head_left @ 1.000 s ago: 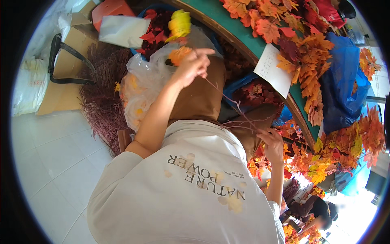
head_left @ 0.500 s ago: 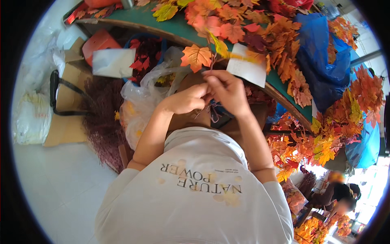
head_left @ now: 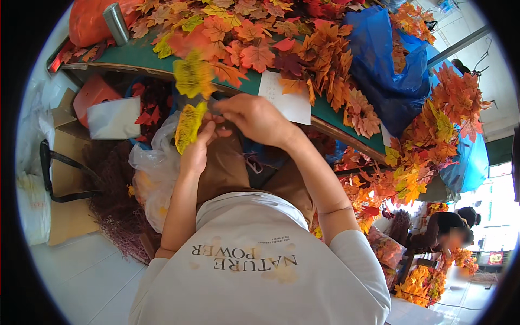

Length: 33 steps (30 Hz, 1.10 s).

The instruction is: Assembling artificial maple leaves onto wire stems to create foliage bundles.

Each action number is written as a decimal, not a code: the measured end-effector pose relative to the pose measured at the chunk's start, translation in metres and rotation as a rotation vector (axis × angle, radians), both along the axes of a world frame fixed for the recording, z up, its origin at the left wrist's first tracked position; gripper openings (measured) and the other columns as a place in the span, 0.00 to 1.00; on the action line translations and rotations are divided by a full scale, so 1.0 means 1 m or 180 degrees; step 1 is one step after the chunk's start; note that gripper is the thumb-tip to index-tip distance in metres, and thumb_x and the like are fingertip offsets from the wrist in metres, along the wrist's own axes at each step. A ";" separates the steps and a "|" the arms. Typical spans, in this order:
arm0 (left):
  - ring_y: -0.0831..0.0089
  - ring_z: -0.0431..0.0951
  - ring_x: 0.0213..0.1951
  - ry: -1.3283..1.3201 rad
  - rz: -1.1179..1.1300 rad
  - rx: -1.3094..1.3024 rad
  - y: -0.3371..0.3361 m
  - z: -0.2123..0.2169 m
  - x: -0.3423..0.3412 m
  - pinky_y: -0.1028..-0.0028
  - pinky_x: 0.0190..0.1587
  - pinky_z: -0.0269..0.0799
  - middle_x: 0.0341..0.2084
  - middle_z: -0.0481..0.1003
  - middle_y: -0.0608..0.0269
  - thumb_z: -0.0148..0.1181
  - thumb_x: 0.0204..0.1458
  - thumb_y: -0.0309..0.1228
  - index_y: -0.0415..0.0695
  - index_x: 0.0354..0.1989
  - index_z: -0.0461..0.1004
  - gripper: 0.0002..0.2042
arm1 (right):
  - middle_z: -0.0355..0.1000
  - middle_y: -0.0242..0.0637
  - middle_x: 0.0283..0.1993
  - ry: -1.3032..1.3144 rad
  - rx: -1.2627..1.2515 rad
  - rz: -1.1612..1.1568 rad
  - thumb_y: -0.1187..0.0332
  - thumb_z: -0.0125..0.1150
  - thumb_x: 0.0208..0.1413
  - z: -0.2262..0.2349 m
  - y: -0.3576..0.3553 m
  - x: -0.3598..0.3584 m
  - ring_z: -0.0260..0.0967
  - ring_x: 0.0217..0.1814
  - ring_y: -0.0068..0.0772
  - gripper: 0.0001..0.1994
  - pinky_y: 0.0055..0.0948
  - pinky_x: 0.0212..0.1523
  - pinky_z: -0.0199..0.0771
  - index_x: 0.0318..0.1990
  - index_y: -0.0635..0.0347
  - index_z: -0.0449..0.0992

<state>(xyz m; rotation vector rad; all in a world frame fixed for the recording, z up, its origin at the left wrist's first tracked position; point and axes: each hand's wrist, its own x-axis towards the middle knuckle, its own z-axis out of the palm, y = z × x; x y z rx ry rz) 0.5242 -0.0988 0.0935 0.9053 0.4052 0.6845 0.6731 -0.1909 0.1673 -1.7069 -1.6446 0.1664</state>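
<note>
My left hand [head_left: 197, 151], held just off the table edge, is closed on an artificial maple-leaf sprig. One of the sprig's yellow leaves [head_left: 189, 130] lies beside the fingers. Above it hangs a second yellow leaf [head_left: 193, 76], smeared by motion. My right hand [head_left: 259, 120] is level with the left and has its fingers bent in a pinch beside the sprig's stem. Its fingertips are blurred, and what they grip is too small to make out. Under the hands are my brown-trousered legs [head_left: 219, 168].
Many orange and red leaves [head_left: 257, 54] cover the green table [head_left: 146, 57], with a white paper [head_left: 284, 97] at its edge. A metal cylinder [head_left: 116, 24] stands far left; a blue bag [head_left: 374, 70] sits right. Plastic bags, dark twigs [head_left: 116, 200] and a cardboard box [head_left: 70, 211] are left. Someone works lower right.
Both hands have moved left, and the hands have come apart a little. The sprig has swung left, its yellow leaves now beside my left hand. The view has shifted too.
</note>
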 end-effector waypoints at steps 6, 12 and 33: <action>0.83 0.71 0.24 -0.0206 -0.0497 -0.0606 0.018 -0.019 -0.003 0.74 0.36 0.76 0.28 0.69 0.69 0.52 0.54 0.23 0.40 0.39 0.71 0.06 | 0.74 0.49 0.30 0.0065 0.0516 -0.1357 0.74 0.55 0.48 0.014 -0.011 0.101 0.73 0.33 0.46 0.07 0.33 0.34 0.73 0.34 0.65 0.77; 0.83 0.70 0.24 -0.0575 -0.0815 -0.1223 0.011 -0.027 0.000 0.75 0.36 0.75 0.29 0.69 0.69 0.51 0.54 0.22 0.42 0.43 0.69 0.09 | 0.74 0.51 0.32 -0.1611 -0.0682 -0.2366 0.61 0.61 0.47 0.025 0.015 0.195 0.72 0.37 0.50 0.14 0.39 0.39 0.73 0.30 0.67 0.76; 0.81 0.74 0.30 -0.0431 -0.0260 -0.0984 -0.001 -0.006 0.005 0.78 0.34 0.76 0.30 0.72 0.68 0.55 0.53 0.25 0.39 0.41 0.71 0.08 | 0.74 0.48 0.31 -0.2244 -0.0053 -0.2273 0.71 0.61 0.43 0.025 0.009 0.210 0.71 0.36 0.50 0.08 0.39 0.40 0.71 0.34 0.61 0.78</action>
